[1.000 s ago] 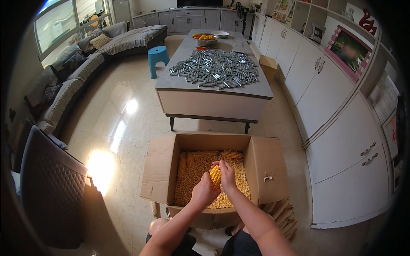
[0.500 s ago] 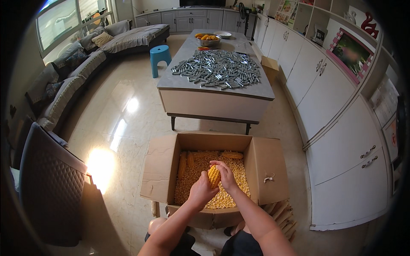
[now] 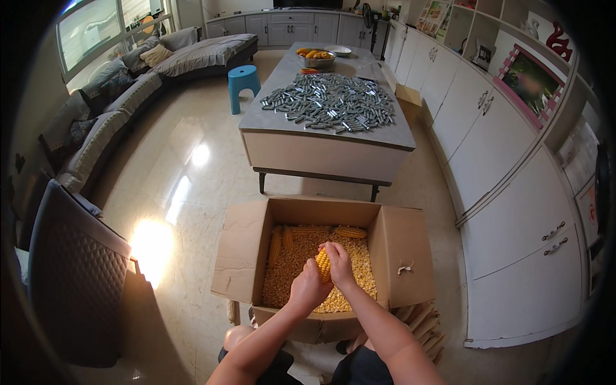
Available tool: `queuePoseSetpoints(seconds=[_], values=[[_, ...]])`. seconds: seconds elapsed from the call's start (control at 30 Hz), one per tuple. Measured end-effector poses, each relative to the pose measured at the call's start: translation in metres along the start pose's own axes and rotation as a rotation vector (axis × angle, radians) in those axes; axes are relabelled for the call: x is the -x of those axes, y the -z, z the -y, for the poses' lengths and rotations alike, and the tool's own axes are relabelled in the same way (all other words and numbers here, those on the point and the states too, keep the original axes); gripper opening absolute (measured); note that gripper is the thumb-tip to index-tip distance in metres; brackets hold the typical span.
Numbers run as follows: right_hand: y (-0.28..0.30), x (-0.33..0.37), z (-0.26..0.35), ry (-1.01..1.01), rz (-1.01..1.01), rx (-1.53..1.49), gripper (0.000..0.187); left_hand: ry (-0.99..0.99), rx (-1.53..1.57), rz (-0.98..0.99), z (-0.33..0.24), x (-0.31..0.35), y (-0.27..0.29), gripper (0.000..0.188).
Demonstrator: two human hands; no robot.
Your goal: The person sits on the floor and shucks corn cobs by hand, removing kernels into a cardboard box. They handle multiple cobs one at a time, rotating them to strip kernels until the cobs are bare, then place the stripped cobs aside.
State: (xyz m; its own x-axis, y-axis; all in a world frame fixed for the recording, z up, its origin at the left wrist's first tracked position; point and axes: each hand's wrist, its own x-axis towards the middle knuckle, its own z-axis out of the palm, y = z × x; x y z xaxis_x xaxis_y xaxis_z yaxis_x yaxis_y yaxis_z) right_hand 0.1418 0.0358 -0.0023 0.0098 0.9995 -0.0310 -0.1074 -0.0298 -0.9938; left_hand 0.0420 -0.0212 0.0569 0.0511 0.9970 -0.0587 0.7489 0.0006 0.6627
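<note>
Between my two hands is a yellow corn cob, held above an open cardboard box. My left hand is wrapped round its lower left side. My right hand closes over its upper right side, fingers curled at the top. Loose corn kernels cover the bottom of the box. Several whole cobs lie in it: some at the left wall, such as this corn cob, and another corn cob at the far right corner.
Bare cobs lie on the floor right of the box. Beyond stands a table with many small metal cylinders and a bowl of corn. A blue stool, a chair and white cabinets surround.
My right hand has shifted and closed more over the cob, covering more of it. The left hand has turned slightly and still grips it. The whole view has shifted a little.
</note>
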Motion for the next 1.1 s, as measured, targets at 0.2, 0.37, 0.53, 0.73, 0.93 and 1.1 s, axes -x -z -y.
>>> queuePoseSetpoints(seconds=[0.2,0.37,0.53,0.73,0.93,1.1], values=[[0.002,-0.001,0.011,-0.249,-0.003,-0.207,0.033,0.011,0.063,0.066,0.0,0.0,0.008,0.045],[0.0,0.0,0.003,-0.144,0.06,-0.079,0.03,0.035,0.104,0.089,0.004,-0.004,0.015,0.044],[0.002,0.001,-0.003,-0.013,0.076,-0.035,0.025,0.035,0.074,0.042,0.002,-0.002,0.007,0.045],[0.012,-0.004,-0.005,-0.084,0.169,-0.091,0.027,0.094,0.173,0.143,0.012,-0.006,0.009,0.047],[0.013,-0.006,0.001,-0.138,0.209,-0.272,0.028,0.111,0.355,0.17,0.024,-0.013,0.005,0.05],[0.01,-0.001,0.01,-0.205,0.204,-0.264,0.029,0.102,0.376,0.175,0.021,-0.013,0.006,0.051]])
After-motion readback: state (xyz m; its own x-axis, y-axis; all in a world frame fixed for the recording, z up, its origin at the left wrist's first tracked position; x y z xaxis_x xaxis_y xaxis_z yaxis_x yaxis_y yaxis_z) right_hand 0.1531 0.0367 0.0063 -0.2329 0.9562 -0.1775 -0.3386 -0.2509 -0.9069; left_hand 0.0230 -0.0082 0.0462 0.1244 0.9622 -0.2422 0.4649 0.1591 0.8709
